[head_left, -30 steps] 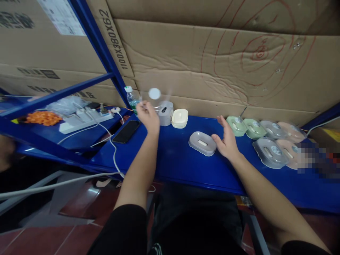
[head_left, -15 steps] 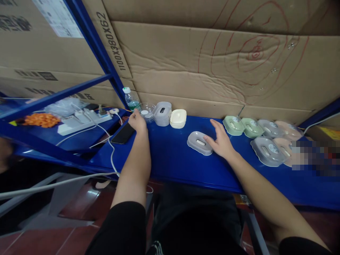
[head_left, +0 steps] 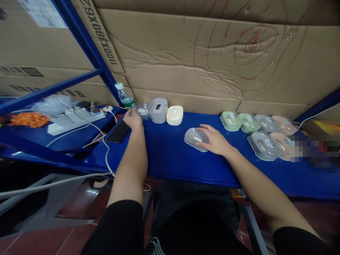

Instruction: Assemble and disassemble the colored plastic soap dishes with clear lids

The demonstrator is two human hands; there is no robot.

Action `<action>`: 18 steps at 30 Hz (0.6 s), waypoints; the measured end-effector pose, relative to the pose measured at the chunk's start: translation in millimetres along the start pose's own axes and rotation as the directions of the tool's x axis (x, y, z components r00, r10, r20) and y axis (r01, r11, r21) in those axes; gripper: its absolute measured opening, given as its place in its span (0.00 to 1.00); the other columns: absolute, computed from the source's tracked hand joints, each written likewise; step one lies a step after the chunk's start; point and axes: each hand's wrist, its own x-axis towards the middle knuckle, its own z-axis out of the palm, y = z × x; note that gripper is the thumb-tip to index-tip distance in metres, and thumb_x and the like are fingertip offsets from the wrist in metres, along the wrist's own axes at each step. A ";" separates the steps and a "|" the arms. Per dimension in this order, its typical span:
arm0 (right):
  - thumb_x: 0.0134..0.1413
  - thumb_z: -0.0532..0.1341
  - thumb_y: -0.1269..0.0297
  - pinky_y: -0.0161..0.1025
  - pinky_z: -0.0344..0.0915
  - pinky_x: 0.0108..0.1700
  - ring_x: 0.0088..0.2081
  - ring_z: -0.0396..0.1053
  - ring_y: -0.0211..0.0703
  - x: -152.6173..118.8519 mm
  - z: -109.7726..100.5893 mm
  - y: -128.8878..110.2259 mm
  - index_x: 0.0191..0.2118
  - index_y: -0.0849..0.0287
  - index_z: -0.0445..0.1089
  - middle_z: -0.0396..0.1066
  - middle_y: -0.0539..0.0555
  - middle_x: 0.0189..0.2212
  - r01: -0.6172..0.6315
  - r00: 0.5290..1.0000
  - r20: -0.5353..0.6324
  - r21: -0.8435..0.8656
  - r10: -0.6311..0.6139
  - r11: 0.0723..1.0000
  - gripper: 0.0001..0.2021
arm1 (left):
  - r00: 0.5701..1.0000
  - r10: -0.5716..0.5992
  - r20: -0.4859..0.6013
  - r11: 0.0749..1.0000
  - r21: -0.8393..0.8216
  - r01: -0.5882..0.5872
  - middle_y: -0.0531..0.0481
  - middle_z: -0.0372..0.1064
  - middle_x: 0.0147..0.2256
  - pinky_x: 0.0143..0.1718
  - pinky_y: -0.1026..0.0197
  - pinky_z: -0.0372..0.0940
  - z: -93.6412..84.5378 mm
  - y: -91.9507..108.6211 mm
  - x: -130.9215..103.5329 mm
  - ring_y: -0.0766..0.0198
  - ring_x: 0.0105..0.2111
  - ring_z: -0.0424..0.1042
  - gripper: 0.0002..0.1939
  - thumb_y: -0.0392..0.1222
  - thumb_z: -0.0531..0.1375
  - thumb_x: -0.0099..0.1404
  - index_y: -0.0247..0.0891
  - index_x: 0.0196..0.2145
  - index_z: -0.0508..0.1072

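On the blue table lies a grey oval plastic case (head_left: 191, 137) with a clear cover and a white elongated piece in its middle. My right hand (head_left: 214, 139) rests over its right side, thumb in front and fingers at the back. Far left, my left hand (head_left: 133, 118) is closed, fingertips together beside a stack of clear round dishes (head_left: 143, 109); whatever is in the fingers is hidden. Next to these stand a stack of grey oval trays (head_left: 158, 112) and a stack of cream square dishes (head_left: 174, 116).
A water bottle (head_left: 125, 97) stands behind my left hand, and a black phone (head_left: 118, 132) lies near my left wrist. Several finished-looking cases (head_left: 264, 145) in green, grey and pink sit at right. A power strip (head_left: 77, 121) and cables lie left. Cardboard (head_left: 170, 63) walls the back.
My right hand has moved left and further over the grey case, covering its right part. My left hand stays by the clear dishes, its fingers still together. The view has shifted slightly.
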 end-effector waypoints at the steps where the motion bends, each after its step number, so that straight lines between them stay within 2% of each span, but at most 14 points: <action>1: 0.59 0.65 0.31 0.73 0.64 0.67 0.69 0.64 0.73 -0.3 0.9 -0.3 0.71 0.50 0.65 0.62 0.65 0.72 -0.002 0.999 0.037 -0.011 0.002 1.000 0.41 | 1.000 0.001 -0.006 1.000 0.002 -0.001 0.56 0.61 0.22 0.34 0.62 0.62 -0.2 -0.2 -0.1 0.65 0.26 0.64 0.15 0.38 0.57 0.71 0.39 0.25 0.67; 5: 0.53 0.69 0.30 0.72 0.65 0.66 0.69 0.64 0.74 -1.0 4.3 -1.1 0.72 0.51 0.64 0.60 0.66 0.73 0.005 0.993 0.114 -0.036 -0.001 0.999 0.47 | 0.999 -0.039 -0.034 0.999 -0.001 0.039 0.54 0.65 0.23 0.35 0.62 0.64 -0.4 1.9 -1.7 0.64 0.26 0.65 0.14 0.42 0.59 0.71 0.39 0.27 0.68; 9: 0.55 0.69 0.32 0.71 0.65 0.67 0.70 0.63 0.73 -1.0 5.1 -0.5 0.72 0.53 0.64 0.60 0.67 0.73 0.017 0.990 0.143 -0.055 -0.009 0.998 0.46 | 0.994 -0.105 -0.034 0.994 -0.010 0.104 0.53 0.67 0.25 0.31 0.61 0.64 -0.1 5.3 -3.5 0.64 0.25 0.64 0.12 0.45 0.61 0.70 0.39 0.30 0.67; 13: 0.56 0.69 0.33 0.70 0.65 0.67 0.70 0.62 0.72 -1.1 4.8 0.4 0.71 0.51 0.65 0.60 0.66 0.72 0.033 0.990 0.141 -0.061 -0.024 0.998 0.44 | 0.989 -0.145 -0.028 0.989 -0.004 0.145 0.52 0.67 0.25 0.26 0.61 0.60 -0.2 6.1 -4.0 0.65 0.22 0.61 0.12 0.45 0.60 0.69 0.40 0.28 0.67; 18: 0.57 0.69 0.35 0.68 0.64 0.68 0.71 0.62 0.71 -1.4 6.0 1.4 0.71 0.54 0.65 0.60 0.67 0.72 0.034 0.988 0.150 -0.064 -0.024 0.997 0.43 | 0.992 -0.117 -0.050 0.993 0.012 0.118 0.53 0.65 0.23 0.31 0.61 0.64 -0.9 0.6 0.2 0.64 0.24 0.64 0.15 0.45 0.61 0.69 0.40 0.26 0.66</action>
